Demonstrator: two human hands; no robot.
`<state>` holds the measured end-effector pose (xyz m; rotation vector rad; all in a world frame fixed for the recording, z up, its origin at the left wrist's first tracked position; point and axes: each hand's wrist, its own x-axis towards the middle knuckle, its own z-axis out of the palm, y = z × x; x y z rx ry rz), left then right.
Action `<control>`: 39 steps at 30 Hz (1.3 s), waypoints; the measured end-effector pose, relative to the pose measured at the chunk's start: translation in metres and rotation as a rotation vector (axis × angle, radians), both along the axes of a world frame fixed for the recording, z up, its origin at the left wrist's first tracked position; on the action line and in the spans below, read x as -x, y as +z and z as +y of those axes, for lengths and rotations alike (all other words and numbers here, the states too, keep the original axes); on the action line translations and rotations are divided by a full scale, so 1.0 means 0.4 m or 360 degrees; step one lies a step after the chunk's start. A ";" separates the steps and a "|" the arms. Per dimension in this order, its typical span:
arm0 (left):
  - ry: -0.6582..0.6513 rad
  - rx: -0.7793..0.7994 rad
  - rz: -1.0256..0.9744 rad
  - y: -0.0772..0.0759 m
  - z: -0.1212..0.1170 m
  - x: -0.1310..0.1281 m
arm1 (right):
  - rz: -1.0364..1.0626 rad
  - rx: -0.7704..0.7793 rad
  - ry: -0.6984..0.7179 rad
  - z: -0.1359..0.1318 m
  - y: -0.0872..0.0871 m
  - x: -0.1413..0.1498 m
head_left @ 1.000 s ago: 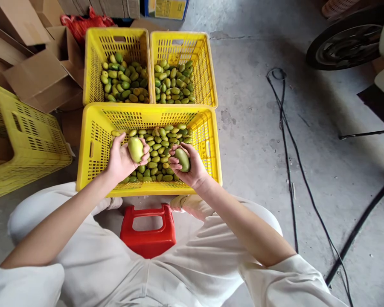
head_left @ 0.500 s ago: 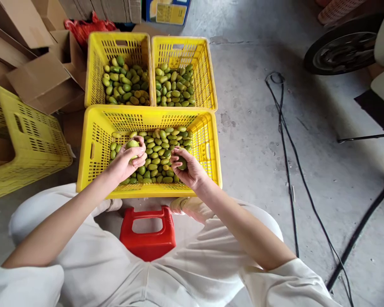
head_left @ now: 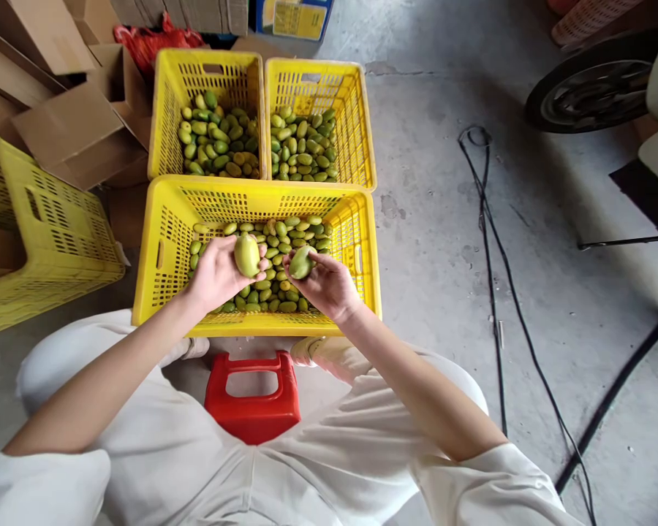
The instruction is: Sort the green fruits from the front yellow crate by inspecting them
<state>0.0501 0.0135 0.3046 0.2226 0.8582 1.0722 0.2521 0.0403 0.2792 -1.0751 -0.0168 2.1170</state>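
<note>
At nine o'clock from the large crate (head_left: 256, 191) stood a yellow crate (head_left: 69, 226), with cardboard boxes (head_left: 69, 124) at ten. Over the large crate, the left hand (head_left: 216, 270) gripped a pale green fruit (head_left: 246, 256), blocking part of the pile (head_left: 288, 307). Two smaller crates (head_left: 167, 146) stood at twelve. Just apart, the right hand (head_left: 329, 288) held a duller green fruit (head_left: 301, 263). Black cable (head_left: 483, 197) lay at three, a wheel (head_left: 592, 88) at two.

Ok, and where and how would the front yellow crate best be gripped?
Probably the front crate is best held by its left slot and right slot, in the short end walls, coming from both sides at once: it is wide, with fruit spread inside, and the rear crates stand along its far long side.
</note>
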 end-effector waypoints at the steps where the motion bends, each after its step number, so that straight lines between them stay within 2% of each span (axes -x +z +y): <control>1: 0.0002 -0.0012 -0.0001 0.000 -0.002 0.000 | 0.0008 -0.0015 0.0022 -0.003 0.005 0.001; 7: 0.0059 -0.0145 0.0075 0.003 -0.005 0.011 | 0.0147 -0.0150 0.0168 -0.011 0.042 -0.010; 13: 0.0130 0.0034 0.0101 0.016 0.011 0.016 | 0.0195 -0.0282 0.0314 -0.016 0.062 -0.012; 18: 0.0112 0.0126 0.0095 0.012 0.010 0.019 | 0.0216 -0.0212 0.0303 -0.009 0.059 -0.015; 25: 0.0162 0.0081 0.0028 0.024 0.014 0.008 | 0.0266 -0.0098 0.0242 -0.003 0.035 -0.014; 31: 0.0177 0.0115 -0.0001 0.024 0.010 0.012 | 0.0205 -0.0050 -0.0060 0.008 0.009 -0.026; 33: 0.0166 0.0095 0.0023 0.023 0.010 0.012 | 0.0145 -0.0093 -0.0036 0.008 0.010 -0.024; 36: 0.0124 0.0061 0.0085 0.024 0.011 0.010 | 0.0089 -0.0178 0.0118 0.002 0.012 -0.019; 39: 0.0054 0.0120 0.0113 0.027 0.012 0.011 | 0.0110 -0.0209 0.0235 -0.002 0.007 -0.022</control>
